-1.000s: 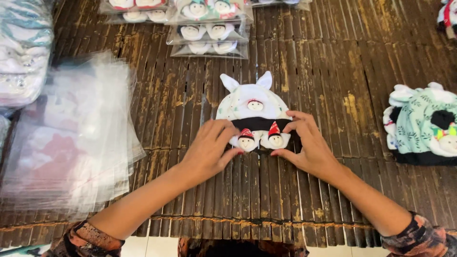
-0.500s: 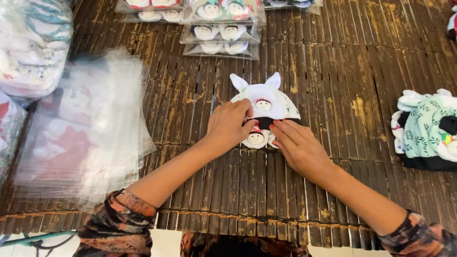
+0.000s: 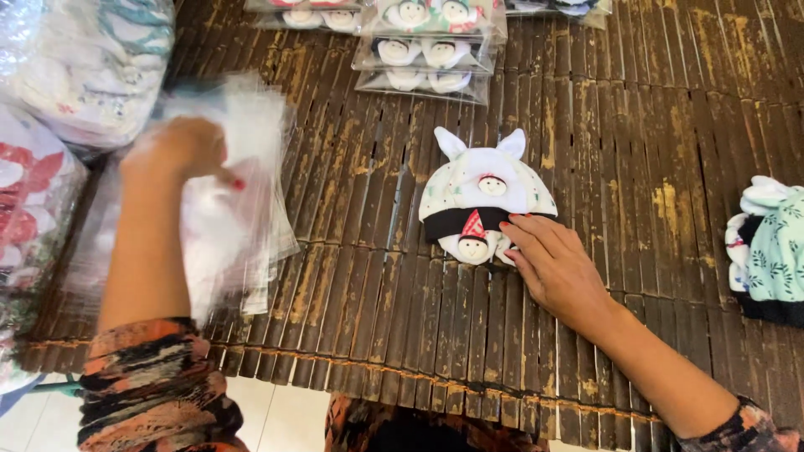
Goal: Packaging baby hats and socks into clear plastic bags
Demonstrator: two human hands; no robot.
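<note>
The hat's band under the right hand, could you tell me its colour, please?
Black, on a white hat; head view.

We see a white baby hat (image 3: 486,188) with a black band (two eared tips at twelve o'clock); at three o'clock, mint leaf-print hats (image 3: 775,251) on the dark brown slatted mat (image 3: 636,151).

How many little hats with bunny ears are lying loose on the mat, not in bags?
1 clearly: the white eared hat in the middle, under the right hand. A loose pile at the right edge may hold more, but ears can't be made out.
</note>
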